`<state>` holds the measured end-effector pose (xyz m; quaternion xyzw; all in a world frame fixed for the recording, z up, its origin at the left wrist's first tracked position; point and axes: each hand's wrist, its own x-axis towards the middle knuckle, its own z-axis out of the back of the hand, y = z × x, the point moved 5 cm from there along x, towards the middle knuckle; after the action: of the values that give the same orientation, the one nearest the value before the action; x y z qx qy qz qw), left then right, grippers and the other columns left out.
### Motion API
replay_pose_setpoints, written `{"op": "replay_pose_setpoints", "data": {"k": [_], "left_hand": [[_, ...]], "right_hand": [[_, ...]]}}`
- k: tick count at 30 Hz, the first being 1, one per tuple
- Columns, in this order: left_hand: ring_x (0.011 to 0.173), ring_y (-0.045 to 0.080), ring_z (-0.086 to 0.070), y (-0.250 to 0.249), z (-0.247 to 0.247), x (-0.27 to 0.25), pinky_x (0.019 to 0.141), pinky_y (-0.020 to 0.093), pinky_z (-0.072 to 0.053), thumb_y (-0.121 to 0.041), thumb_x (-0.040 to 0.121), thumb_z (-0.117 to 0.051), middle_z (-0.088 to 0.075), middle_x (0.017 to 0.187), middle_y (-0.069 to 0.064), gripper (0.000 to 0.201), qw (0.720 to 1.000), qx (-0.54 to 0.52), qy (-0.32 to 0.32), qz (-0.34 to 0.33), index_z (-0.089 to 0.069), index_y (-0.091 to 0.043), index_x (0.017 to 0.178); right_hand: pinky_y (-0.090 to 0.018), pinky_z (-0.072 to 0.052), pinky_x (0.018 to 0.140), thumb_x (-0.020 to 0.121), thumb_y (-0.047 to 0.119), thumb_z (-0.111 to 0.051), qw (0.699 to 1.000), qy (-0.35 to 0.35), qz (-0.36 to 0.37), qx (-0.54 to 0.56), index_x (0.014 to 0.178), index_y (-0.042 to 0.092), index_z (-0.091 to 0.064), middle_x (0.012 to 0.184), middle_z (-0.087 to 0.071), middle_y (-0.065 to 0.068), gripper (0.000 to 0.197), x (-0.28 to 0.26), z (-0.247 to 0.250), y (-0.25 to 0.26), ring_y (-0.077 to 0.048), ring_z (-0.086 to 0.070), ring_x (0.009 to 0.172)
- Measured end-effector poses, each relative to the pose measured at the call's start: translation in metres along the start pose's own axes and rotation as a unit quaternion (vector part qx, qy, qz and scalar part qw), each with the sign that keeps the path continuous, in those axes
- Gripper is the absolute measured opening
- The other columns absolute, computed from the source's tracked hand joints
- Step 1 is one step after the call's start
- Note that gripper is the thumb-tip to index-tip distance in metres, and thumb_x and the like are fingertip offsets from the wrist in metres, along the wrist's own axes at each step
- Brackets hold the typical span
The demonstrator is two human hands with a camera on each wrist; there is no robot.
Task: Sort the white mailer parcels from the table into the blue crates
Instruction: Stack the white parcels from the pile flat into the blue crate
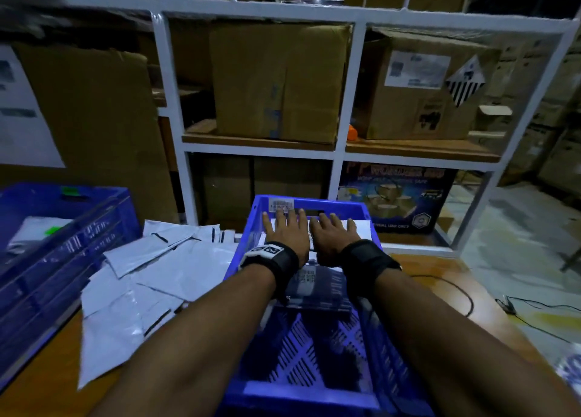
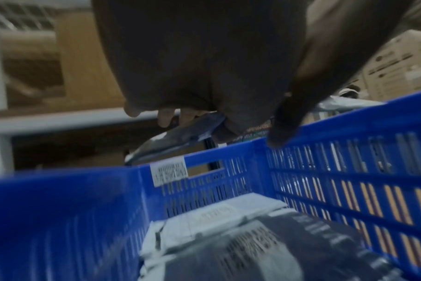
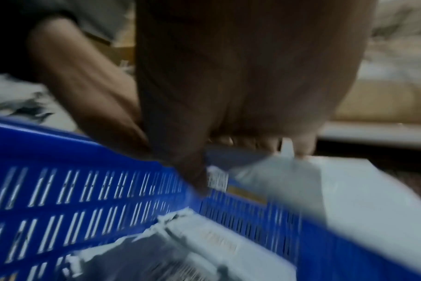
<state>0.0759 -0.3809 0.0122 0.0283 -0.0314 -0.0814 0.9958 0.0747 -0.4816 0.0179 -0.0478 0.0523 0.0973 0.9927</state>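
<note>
White mailer parcel sits at the far end of the blue crate, above its rim. My left hand and right hand lie on it, fingers spread flat. Wrist views add: another parcel on the crate floor. Head view only: loose mailer pile on the table, left of the crate.

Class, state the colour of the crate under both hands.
Blue crate, with slotted walls; clearest in the head view.
</note>
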Motion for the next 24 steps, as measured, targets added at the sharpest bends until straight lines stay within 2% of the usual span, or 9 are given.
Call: {"op": "replay_pose_setpoints", "data": {"k": [6, 10, 13, 19, 24], "left_hand": [[0.151, 0.041, 0.004, 0.015, -0.031, 0.011, 0.113, 0.068, 0.006, -0.027, 0.097, -0.055, 0.002, 0.166, 0.013, 0.086, 0.998, -0.039, 0.055, 0.021, 0.004, -0.012, 0.158], [0.151, 0.039, 0.008, 0.016, -0.061, 0.011, 0.115, 0.066, 0.008, -0.020, 0.104, -0.035, 0.004, 0.166, 0.012, 0.066, 0.993, -0.065, 0.093, 0.024, 0.002, -0.013, 0.158], [0.151, 0.041, 0.009, 0.013, -0.083, 0.011, 0.115, 0.066, 0.008, -0.016, 0.104, -0.034, 0.004, 0.166, 0.014, 0.065, 0.993, -0.065, 0.099, 0.013, 0.001, -0.012, 0.158], [0.148, 0.051, 0.008, 0.017, -0.111, 0.007, 0.116, 0.066, 0.004, -0.013, 0.102, -0.030, 0.005, 0.164, 0.021, 0.064, 0.992, -0.052, 0.111, 0.027, 0.000, -0.007, 0.158], [0.146, 0.054, 0.007, 0.022, -0.113, 0.006, 0.118, 0.064, 0.001, -0.016, 0.101, -0.037, 0.008, 0.162, 0.026, 0.070, 0.991, -0.045, 0.115, 0.051, 0.001, -0.002, 0.157]], "right_hand": [[-0.067, -0.005, 0.114, 0.095, 0.032, -0.051, 0.998, 0.047, -0.042, 0.004, 0.156, 0.018, -0.005, 0.164, 0.000, -0.011, 0.077, 0.011, -0.038, 0.001, -0.035, 0.002, 0.150], [-0.068, -0.007, 0.113, 0.096, 0.033, -0.049, 0.997, 0.053, -0.046, 0.012, 0.156, 0.018, -0.004, 0.163, -0.001, -0.011, 0.076, 0.010, -0.069, 0.005, -0.035, 0.001, 0.150], [-0.069, -0.008, 0.112, 0.096, 0.034, -0.050, 0.997, 0.066, -0.040, 0.024, 0.156, 0.019, -0.001, 0.164, 0.003, -0.011, 0.079, 0.008, -0.093, 0.009, -0.035, 0.004, 0.150], [-0.070, -0.002, 0.111, 0.099, 0.023, -0.042, 0.994, 0.097, -0.038, 0.040, 0.156, 0.024, 0.006, 0.163, 0.014, -0.010, 0.074, 0.005, -0.122, 0.008, -0.035, 0.014, 0.149], [-0.070, -0.003, 0.110, 0.099, 0.014, -0.036, 0.995, 0.094, -0.020, 0.031, 0.156, 0.029, 0.007, 0.163, 0.016, -0.008, 0.072, 0.009, -0.126, 0.005, -0.037, 0.015, 0.148]]}}
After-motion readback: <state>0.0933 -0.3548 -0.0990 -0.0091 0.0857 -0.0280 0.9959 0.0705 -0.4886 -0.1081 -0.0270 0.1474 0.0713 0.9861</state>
